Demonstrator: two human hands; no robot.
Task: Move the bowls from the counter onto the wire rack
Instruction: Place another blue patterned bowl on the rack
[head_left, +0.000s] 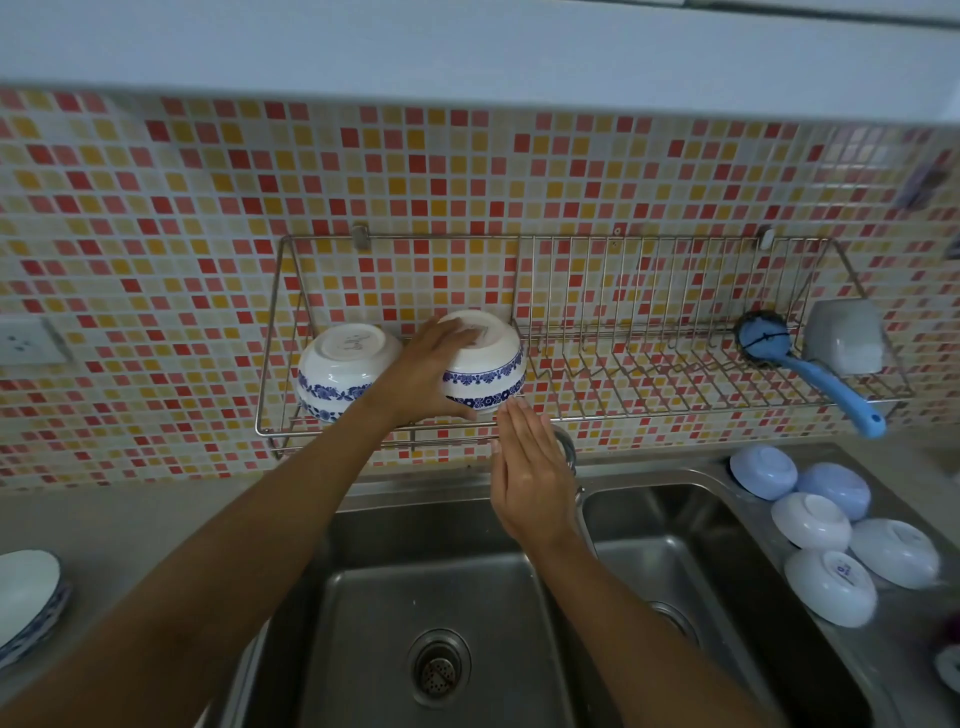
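Observation:
A wire rack (649, 410) hangs on the tiled wall above the sink. Two white bowls with blue flower bands sit upside down in its left section. My left hand (426, 371) grips the right one of these bowls (491, 371), fingers over its base and thumb under its rim. The other bowl (337, 369) stands just to its left, untouched. My right hand (530, 467) hovers flat and empty just below the rack's front rail, fingers straight, near the held bowl. Several small white and pale-blue bowls (831, 530) lie upside down on the counter right of the sink.
A blue dish brush (810, 364) and a white cup (844, 338) occupy the rack's right end. A double steel sink (441, 623) lies below, with a tap behind my right hand. Stacked plates (26, 603) rest at the counter's left edge. A wall socket (23, 340) is at left.

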